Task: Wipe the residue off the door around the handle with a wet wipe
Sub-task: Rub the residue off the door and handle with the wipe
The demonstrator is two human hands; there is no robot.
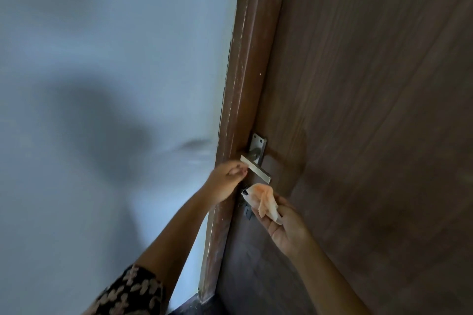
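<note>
Brown door, left hand grip curled on handle end, right hand pinching crumpled wet wipe

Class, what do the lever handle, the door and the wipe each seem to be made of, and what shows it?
Lever handle: metal, likely brushed steel or aluminium; pale silver, flat-sided, dull sheen. Door: wood or wood-look laminate, matt brown; streaky grain shows, which one is unclear. Wipe: thin soft nonwoven cloth, white tinged orange; it hangs crumpled from the right hand.
</note>
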